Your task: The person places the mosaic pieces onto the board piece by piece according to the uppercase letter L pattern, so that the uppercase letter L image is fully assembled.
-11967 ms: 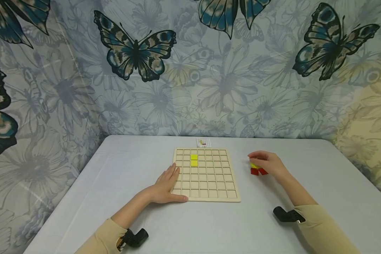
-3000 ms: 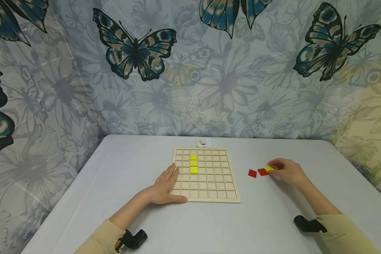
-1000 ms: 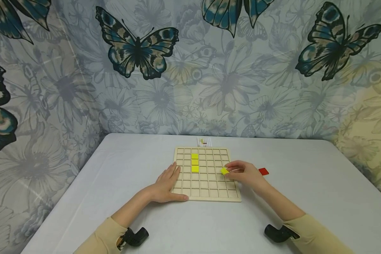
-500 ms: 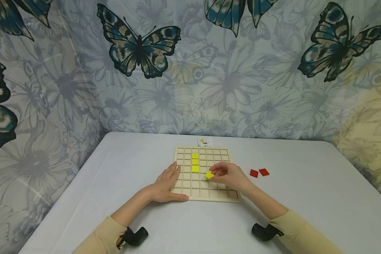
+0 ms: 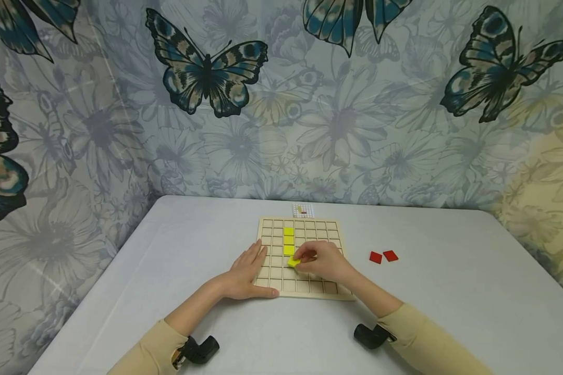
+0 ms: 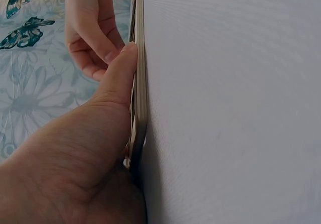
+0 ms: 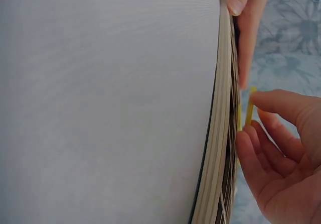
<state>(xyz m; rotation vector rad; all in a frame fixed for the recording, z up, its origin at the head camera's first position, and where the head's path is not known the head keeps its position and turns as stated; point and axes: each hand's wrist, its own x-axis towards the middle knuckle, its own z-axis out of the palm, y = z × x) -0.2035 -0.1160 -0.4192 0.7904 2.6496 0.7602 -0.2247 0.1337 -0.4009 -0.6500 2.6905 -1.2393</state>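
Right hand [image 5: 322,259] pinches yellow tile [image 5: 293,262] between thumb and fingers, just above grid board [image 5: 311,233], at near end of three yellow tiles [image 5: 288,240] in column; left hand [image 5: 245,273] spread, fingers straight, rests on board's near left corner; two red tiles [image 5: 376,257] on white surface [image 5: 216,234], right of board.

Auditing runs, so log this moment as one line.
left hand: touches grid board; right hand: pinches yellow tile; grid board: three yellow tiles; table: two red tiles
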